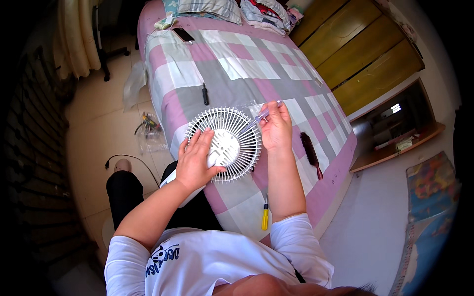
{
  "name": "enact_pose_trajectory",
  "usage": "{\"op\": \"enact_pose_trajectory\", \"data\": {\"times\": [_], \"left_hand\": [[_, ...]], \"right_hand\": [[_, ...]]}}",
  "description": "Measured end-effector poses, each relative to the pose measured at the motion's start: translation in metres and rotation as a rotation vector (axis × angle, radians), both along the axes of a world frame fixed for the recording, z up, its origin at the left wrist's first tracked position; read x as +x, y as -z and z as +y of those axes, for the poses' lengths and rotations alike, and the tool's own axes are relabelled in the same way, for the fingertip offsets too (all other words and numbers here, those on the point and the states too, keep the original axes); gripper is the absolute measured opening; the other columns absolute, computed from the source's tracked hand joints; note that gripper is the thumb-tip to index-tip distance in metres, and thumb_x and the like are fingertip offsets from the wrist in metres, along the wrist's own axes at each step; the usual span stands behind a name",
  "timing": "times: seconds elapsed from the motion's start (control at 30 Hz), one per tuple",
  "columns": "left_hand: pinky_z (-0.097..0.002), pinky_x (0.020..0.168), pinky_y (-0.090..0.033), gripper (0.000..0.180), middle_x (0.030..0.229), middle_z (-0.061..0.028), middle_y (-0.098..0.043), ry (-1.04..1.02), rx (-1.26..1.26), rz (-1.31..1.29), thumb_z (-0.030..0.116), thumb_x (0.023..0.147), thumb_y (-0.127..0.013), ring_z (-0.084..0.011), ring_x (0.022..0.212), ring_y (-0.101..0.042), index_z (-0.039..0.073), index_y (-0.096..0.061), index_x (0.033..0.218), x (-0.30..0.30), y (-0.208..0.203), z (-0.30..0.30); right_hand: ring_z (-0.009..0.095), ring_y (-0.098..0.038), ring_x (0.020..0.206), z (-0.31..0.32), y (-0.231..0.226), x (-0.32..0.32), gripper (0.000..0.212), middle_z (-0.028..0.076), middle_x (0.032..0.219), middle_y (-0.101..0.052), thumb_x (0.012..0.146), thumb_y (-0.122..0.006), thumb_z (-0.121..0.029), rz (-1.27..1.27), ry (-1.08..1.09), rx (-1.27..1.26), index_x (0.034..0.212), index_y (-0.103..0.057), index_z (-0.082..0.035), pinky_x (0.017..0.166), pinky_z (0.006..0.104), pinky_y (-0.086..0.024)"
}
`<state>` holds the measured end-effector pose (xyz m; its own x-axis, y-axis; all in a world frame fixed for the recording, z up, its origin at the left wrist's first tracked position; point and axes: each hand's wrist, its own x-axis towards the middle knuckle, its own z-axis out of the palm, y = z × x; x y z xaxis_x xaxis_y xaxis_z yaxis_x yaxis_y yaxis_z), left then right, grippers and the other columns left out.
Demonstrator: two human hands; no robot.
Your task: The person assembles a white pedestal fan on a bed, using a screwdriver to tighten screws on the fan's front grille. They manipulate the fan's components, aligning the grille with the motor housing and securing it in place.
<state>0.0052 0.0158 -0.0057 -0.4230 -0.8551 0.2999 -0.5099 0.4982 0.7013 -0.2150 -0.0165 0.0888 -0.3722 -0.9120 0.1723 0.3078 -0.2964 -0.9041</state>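
Observation:
A white round fan (226,170) with a slatted grille rests at the edge of the bed, close in front of me. My left hand (194,160) lies flat on its grille and hub, fingers stretched out and thumb apart. In my right hand (276,126) is a screwdriver (260,117) with a clear purplish handle, gripped between thumb and fingers. Its shaft slants down left to the grille near the hub; whether the tip touches a screw is too small to tell. Beyond the fan lies a black screwdriver (205,94). A yellow-handled screwdriver (265,218) lies nearer, left of my right forearm.
The bed's checked sheet (237,64) spreads ahead. On it are a dark hairbrush (310,152) at right and a phone (183,35) on a cable at the far left. Plastic bags (136,86) lie on the tiled floor at left, with a black cord (136,156).

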Motion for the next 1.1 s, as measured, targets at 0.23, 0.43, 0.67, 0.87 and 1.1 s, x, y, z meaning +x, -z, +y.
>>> {"op": "enact_pose_trajectory", "data": {"times": [0.23, 0.43, 0.67, 0.87, 1.1], "left_hand": [[-0.0514, 0.117, -0.02, 0.107, 0.155, -0.0136, -0.036, 0.012, 0.004, 0.014, 0.04, 0.065, -0.087, -0.0339, 0.146, -0.029, 0.008, -0.031, 0.15, 0.0, -0.002, 0.001], [-0.0516, 0.116, -0.02, 0.108, 0.155, -0.0142, -0.036, 0.006, -0.008, 0.007, 0.042, 0.064, -0.086, -0.034, 0.145, -0.03, 0.008, -0.031, 0.15, 0.0, 0.001, 0.0], [-0.0516, 0.116, -0.021, 0.109, 0.154, -0.0148, -0.037, 0.006, -0.019, 0.011, 0.043, 0.063, -0.086, -0.034, 0.145, -0.03, 0.008, -0.03, 0.151, -0.001, 0.003, 0.0], [-0.0518, 0.116, -0.021, 0.11, 0.154, -0.0147, -0.037, 0.005, -0.031, 0.003, 0.043, 0.063, -0.086, -0.0338, 0.145, -0.03, 0.008, -0.03, 0.151, -0.002, 0.004, 0.0], [-0.0505, 0.117, -0.019, 0.107, 0.154, -0.0118, -0.038, -0.008, -0.024, 0.027, 0.039, 0.065, -0.086, -0.0311, 0.146, -0.03, 0.01, -0.031, 0.151, -0.001, 0.005, 0.001]], "right_hand": [[0.015, -0.063, 0.077, 0.009, -0.001, -0.003, 0.021, 0.007, 0.091, -0.065, 0.096, -0.066, -0.021, 0.167, 0.111, -0.085, 0.105, -0.059, -0.004, 0.064, 0.024, -0.05], [0.012, -0.064, 0.082, 0.017, -0.004, 0.003, 0.017, 0.006, 0.094, -0.066, 0.093, -0.069, -0.01, 0.519, 0.199, -0.238, 0.104, -0.059, -0.002, 0.072, 0.0247, -0.052], [0.009, -0.06, 0.081, 0.023, 0.002, 0.012, 0.022, 0.005, 0.093, -0.067, 0.087, -0.075, -0.007, 0.695, 0.223, -0.372, 0.103, -0.06, 0.0, 0.076, 0.0228, -0.051], [0.01, -0.061, 0.082, 0.024, 0.003, 0.01, 0.024, 0.006, 0.094, -0.067, 0.087, -0.076, -0.008, 0.774, 0.26, -0.411, 0.102, -0.06, 0.0, 0.076, 0.0235, -0.051], [0.014, -0.063, 0.087, 0.048, 0.003, 0.03, 0.027, 0.009, 0.097, -0.066, 0.086, -0.077, -0.01, 0.685, 0.061, -0.472, 0.104, -0.059, 0.0, 0.079, 0.0267, -0.051]]}}
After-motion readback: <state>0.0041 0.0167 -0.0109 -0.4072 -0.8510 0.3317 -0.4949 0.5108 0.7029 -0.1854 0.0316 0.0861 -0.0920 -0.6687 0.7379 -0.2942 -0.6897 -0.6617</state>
